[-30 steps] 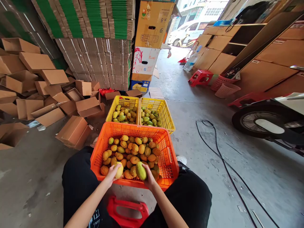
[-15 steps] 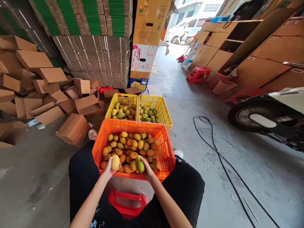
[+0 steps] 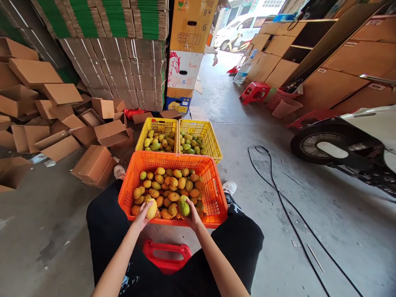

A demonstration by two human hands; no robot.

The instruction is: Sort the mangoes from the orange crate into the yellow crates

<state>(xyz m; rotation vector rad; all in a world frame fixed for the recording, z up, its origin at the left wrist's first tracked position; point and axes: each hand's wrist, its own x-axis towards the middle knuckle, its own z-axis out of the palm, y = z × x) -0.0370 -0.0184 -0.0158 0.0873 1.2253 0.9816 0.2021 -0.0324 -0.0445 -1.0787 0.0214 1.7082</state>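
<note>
My left hand (image 3: pixel 141 217) is closed round a yellow mango (image 3: pixel 151 209) at the near left of the orange crate (image 3: pixel 216 198). My right hand (image 3: pixel 193 217) grips a green mango (image 3: pixel 183 205) at the crate's near edge. The orange crate sits between my knees and holds several yellow and orange mangoes (image 3: pixel 170 186). Beyond it stand two yellow crates side by side: the left yellow crate (image 3: pixel 157 125) holds yellowish mangoes, the right yellow crate (image 3: pixel 213 142) holds greener ones.
A red stool (image 3: pixel 166 255) is under me. Loose cardboard boxes (image 3: pixel 93 163) lie at the left, stacked flat cartons (image 3: pixel 123 74) behind. A black cable (image 3: pixel 275 181) runs across the floor on the right, near a scooter wheel (image 3: pixel 328 148). Red stool and baskets (image 3: pixel 284 107) stand farther back.
Both hands stay on their mangoes at the crate's near edge, turning them slightly. The camera has tilted, shifting the whole scene a little upward in view.
</note>
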